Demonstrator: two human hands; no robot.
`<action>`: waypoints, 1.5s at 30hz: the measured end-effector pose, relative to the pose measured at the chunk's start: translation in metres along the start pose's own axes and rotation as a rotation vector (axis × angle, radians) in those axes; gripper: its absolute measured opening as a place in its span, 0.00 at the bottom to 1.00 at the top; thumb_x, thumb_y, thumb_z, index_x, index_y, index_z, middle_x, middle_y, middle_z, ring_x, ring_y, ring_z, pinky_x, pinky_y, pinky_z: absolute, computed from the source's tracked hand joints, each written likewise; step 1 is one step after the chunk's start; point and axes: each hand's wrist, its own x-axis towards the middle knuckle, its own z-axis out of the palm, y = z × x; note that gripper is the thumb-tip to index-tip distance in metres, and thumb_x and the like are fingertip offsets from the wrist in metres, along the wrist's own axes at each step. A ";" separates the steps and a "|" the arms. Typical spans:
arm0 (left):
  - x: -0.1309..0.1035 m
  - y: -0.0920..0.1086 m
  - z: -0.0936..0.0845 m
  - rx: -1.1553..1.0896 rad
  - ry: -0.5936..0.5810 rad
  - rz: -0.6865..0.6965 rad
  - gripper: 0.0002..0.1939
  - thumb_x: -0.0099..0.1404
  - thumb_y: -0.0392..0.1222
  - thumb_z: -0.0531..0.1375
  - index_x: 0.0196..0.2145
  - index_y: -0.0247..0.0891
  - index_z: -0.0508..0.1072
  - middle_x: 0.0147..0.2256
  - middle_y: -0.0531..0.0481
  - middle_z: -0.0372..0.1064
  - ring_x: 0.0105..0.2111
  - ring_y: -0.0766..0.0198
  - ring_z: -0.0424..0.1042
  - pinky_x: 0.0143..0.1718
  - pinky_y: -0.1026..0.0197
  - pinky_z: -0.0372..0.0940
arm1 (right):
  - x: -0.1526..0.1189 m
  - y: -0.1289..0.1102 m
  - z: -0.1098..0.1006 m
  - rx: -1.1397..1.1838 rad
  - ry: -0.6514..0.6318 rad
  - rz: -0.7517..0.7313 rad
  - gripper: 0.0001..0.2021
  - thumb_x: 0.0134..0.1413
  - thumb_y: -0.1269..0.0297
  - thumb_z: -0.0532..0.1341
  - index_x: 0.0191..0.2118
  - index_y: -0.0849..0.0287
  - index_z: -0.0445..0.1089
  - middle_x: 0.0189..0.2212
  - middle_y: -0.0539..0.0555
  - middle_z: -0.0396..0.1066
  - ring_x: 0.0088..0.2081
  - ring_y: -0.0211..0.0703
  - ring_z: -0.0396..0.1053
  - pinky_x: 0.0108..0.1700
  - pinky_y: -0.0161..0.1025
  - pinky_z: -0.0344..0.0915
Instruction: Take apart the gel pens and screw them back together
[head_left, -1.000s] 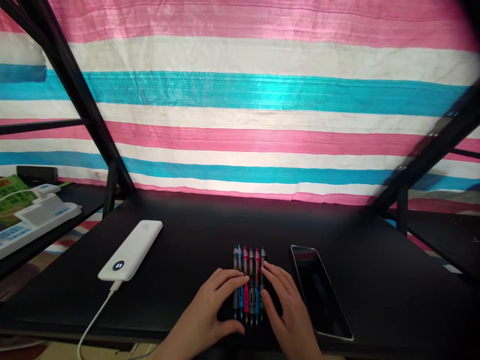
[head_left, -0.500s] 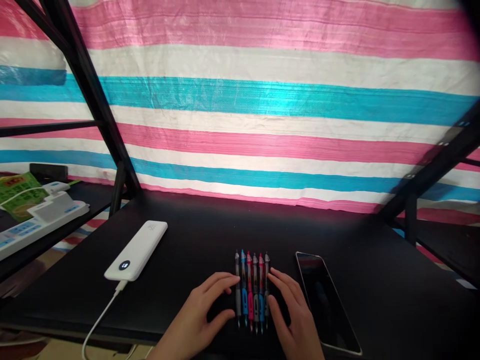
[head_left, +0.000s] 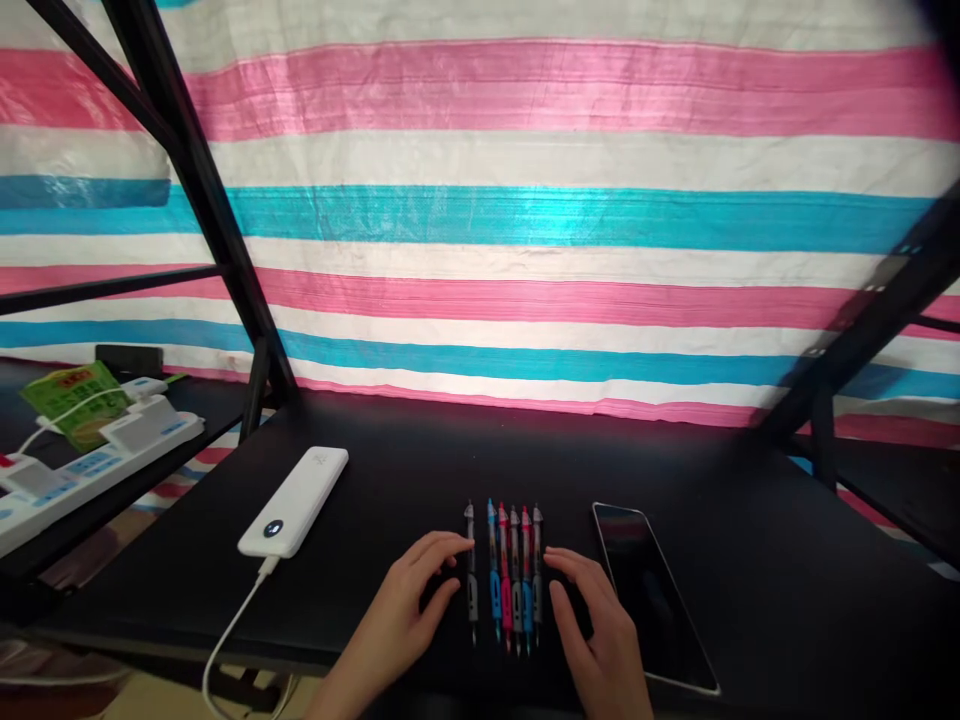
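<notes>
Several click pens lie side by side on the black tabletop, tips toward me. A black-and-grey pen at the left lies a little apart from the rest. Beside it come a blue pen, a pink-red pen and others in a close row, with another grey-gripped pen at the right end. My left hand is open, its index fingertip at the left pen and its thumb apart. Just right of the row is my right hand, open, with fingertips slightly off the last pen.
To the right of my right hand lies a smartphone. A white power bank with a white cable lies at the left. On the neighbouring left surface are a power strip and a green packet. Behind hangs a striped sheet.
The leftmost pen has shifted left, opening a gap to the row. My left hand has moved slightly left with it. My right hand has drawn away from the right end pen. The view has shifted slightly.
</notes>
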 end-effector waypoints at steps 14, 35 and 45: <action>0.001 -0.002 0.002 0.133 0.023 0.105 0.19 0.69 0.29 0.51 0.50 0.47 0.73 0.53 0.45 0.69 0.53 0.55 0.69 0.56 0.51 0.65 | 0.001 -0.002 -0.001 0.034 0.019 -0.007 0.09 0.67 0.64 0.55 0.44 0.56 0.73 0.44 0.58 0.75 0.46 0.51 0.75 0.46 0.43 0.75; 0.011 -0.018 -0.001 0.613 0.033 0.279 0.19 0.65 0.21 0.51 0.43 0.43 0.71 0.41 0.49 0.73 0.47 0.56 0.69 0.56 0.45 0.58 | 0.003 -0.013 -0.002 0.257 0.062 0.084 0.10 0.67 0.58 0.57 0.43 0.54 0.74 0.43 0.56 0.74 0.46 0.51 0.73 0.47 0.41 0.71; 0.035 0.020 0.017 0.685 0.113 0.513 0.12 0.73 0.32 0.53 0.48 0.41 0.72 0.33 0.50 0.74 0.32 0.60 0.70 0.45 0.51 0.57 | 0.022 -0.020 0.003 0.196 -0.223 -0.048 0.12 0.70 0.63 0.52 0.40 0.55 0.72 0.32 0.53 0.72 0.36 0.46 0.72 0.39 0.37 0.69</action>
